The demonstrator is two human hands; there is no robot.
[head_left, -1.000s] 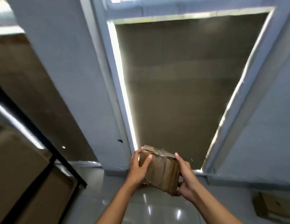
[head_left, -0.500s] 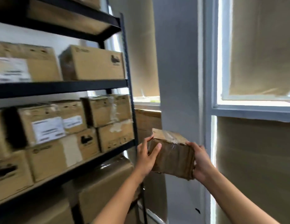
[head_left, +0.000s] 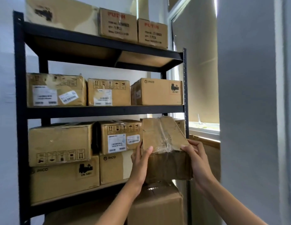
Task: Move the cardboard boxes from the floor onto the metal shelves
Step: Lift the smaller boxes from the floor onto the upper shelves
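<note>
At the right end of the black metal shelves [head_left: 105, 111], a taped cardboard box [head_left: 164, 143] is held between both hands, its far end tilted up in front of the third shelf level. Left hand [head_left: 140, 166]: fingers curled along the box's left face, thumb laid on the top surface. Right hand [head_left: 198, 161]: fingers hooked over the near right corner, palm against the right side (both hands clasp the box firmly). Boxes already fill the shelf beside it, a labelled box [head_left: 120, 137] stacked on a PICO box [head_left: 115, 168] touching or just beside the held box's left edge. The right upright post [head_left: 185, 95] stands just behind its right edge. Open room lies to the right, between the post and the grey wall [head_left: 245, 95], before the window blind [head_left: 196, 70]. Below the held box sits a larger carton [head_left: 157, 207].
</note>
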